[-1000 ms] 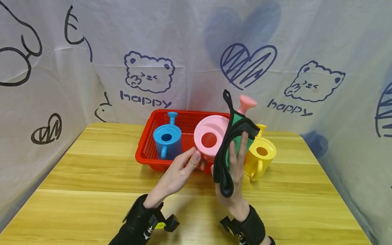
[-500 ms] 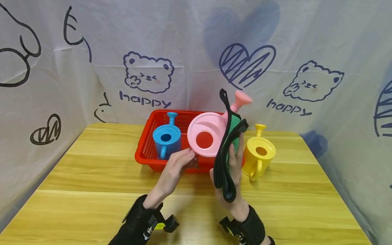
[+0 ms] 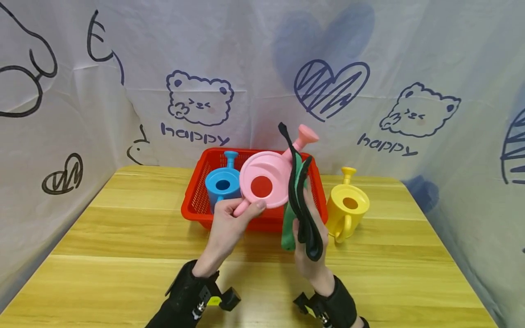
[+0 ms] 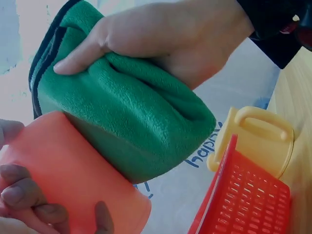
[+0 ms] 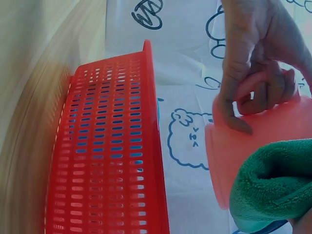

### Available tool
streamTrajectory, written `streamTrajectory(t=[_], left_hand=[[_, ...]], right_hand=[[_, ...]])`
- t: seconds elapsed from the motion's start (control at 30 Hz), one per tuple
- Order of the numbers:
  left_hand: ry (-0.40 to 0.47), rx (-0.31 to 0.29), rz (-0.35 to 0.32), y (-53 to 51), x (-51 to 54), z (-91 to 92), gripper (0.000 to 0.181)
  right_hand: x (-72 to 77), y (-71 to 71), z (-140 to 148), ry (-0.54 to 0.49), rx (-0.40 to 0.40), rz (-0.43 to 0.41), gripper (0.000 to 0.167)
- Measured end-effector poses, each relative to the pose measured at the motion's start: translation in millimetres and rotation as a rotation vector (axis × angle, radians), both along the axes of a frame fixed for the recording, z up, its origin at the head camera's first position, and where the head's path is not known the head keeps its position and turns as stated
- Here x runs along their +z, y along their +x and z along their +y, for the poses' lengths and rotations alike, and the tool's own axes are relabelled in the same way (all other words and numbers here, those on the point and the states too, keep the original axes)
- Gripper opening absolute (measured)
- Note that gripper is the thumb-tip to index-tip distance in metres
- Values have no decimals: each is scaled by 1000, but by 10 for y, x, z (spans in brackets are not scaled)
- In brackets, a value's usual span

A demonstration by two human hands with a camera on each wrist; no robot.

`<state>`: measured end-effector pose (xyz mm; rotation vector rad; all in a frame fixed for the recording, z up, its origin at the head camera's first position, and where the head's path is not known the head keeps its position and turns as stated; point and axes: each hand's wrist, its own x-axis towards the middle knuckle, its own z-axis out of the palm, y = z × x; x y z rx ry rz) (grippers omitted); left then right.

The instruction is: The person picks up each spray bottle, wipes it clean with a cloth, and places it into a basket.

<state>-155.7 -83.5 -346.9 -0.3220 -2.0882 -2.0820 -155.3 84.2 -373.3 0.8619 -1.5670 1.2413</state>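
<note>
Two bare hands work in front of a red basket (image 3: 266,222) on a wooden table (image 3: 123,255). Between the hands, a pink can (image 3: 280,175) is held up in the air, over the basket as the head camera sees it. The can is tilted so that its round opening faces the wearer, and its spout points up and to the right.

The left hand (image 3: 227,223) grips the can's handle; the right wrist view shows its fingers curled through the loop. The right hand (image 3: 312,237) grasps a folded green cloth (image 3: 289,228) with black edging, on the right side of the can. In the left wrist view the thumb lies along the cloth, which meets the can's wall.

Inside the basket, at its left end, stands a blue can (image 3: 213,191), partly hidden by the left hand. Just right of the basket, a yellow can (image 3: 338,212) stands on the table, handle toward the wearer.

Behind everything hangs a white sheet (image 3: 262,45) with a hatched heart (image 3: 332,89) and two bear faces drawn on it, each with "happy" beneath.
</note>
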Motion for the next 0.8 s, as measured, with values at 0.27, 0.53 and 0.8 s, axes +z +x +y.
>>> streamTrajectory(t=[0.27,0.53,0.8], left_hand=[[16,76,170,-33,-61,28,11],[-215,312,446,-54,-136,73,46],[-434,405,686,-97,-190,58,50]], right_hand=[[-24,36,20,-128,17,-101,23],[36,42,83,-286,76,-259,34],[69,32,99,-338,28,-260,34]])
